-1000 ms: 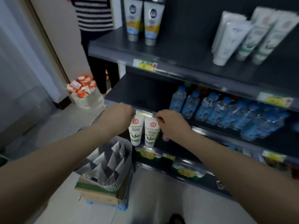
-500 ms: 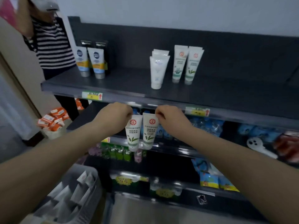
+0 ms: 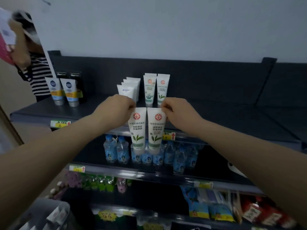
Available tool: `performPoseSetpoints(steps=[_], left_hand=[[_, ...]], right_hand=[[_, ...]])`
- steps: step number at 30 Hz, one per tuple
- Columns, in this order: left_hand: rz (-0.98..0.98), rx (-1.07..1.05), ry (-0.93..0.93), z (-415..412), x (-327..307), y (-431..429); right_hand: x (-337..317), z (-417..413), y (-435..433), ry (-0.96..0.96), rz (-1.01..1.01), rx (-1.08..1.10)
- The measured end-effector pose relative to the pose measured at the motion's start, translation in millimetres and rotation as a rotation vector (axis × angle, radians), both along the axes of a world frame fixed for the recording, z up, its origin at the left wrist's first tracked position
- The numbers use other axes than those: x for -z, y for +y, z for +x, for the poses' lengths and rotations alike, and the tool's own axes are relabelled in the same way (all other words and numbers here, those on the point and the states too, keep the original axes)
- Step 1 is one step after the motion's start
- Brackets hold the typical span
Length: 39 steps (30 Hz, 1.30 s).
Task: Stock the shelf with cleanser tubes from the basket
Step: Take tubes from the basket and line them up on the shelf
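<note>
head | left hand (image 3: 116, 110) pinches left tube (image 3: 137, 130) | right hand (image 3: 179, 112) pinches right tube (image 3: 155, 130) | tubes touching, before top shelf (image 3: 232, 120)

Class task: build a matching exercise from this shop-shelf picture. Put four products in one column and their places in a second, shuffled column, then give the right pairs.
Column 1
1. water bottles
2. blue-and-yellow tubes
3. nearest leaf-print tubes
4. red packets

Column 2
a. left end of the top shelf
b. one pinched by the left hand, one by the right hand
c. bottom right of the picture
d. shelf just under the top one

Pairs: 1-d; 2-a; 3-b; 4-c
</note>
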<state>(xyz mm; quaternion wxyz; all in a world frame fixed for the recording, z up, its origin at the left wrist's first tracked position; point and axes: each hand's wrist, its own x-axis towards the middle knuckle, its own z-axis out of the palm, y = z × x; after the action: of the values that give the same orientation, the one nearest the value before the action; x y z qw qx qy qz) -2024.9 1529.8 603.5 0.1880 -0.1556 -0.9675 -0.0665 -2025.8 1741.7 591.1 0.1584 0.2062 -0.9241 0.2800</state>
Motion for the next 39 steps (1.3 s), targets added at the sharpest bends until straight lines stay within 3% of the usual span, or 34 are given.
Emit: performPoseSetpoints(steps=[16, 39], left_hand=[[-0.007, 0.065, 0.039, -94.9, -52.6, 36.7], [0.019, 0.150, -0.032, -229.3, -37.9, 25.9]], right_hand=[[-46.1, -95.1, 39.7, 0.030, -0.098, 0.121], [-26.1, -202.6, 17.8, -0.013, -0.057, 0.225]])
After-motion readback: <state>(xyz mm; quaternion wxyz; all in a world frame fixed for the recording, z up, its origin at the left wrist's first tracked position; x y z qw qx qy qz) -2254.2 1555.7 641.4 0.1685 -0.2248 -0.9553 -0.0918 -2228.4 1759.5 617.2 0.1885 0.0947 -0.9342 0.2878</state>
